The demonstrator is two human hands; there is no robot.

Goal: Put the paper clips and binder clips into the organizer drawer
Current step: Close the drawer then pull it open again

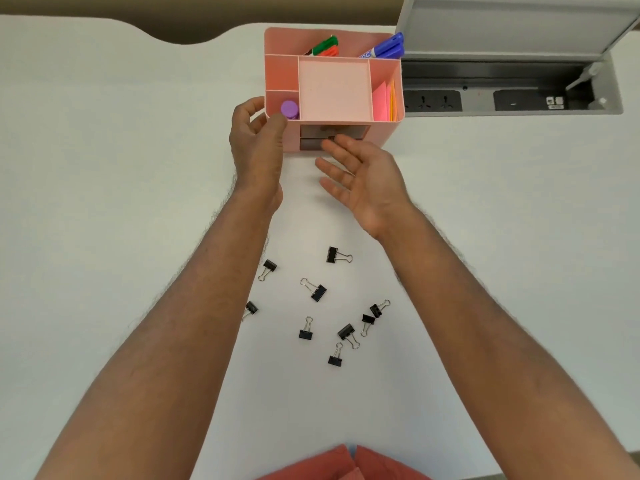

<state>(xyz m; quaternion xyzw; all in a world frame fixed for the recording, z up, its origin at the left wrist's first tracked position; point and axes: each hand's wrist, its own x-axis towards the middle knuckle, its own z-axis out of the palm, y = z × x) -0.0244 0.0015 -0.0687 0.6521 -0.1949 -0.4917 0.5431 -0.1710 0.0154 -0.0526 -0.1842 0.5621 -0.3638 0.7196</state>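
A pink desk organizer (384, 131) stands on the white table, with two dark drawer fronts (313, 132) in its near face, both closed. My left hand (258, 143) grips the organizer's front left corner. My right hand (360, 174) is palm up with fingers spread, its fingertips at the drawer fronts and nothing in it. Several black binder clips (318, 292) lie scattered on the table between my forearms, nearer to me. No paper clips show.
The organizer's top holds markers (384, 48), a purple cap (289, 109) and coloured sticky notes (381, 102). An open cable hatch with power sockets (433, 101) lies at the back right. The table's curved far edge runs at the top left.
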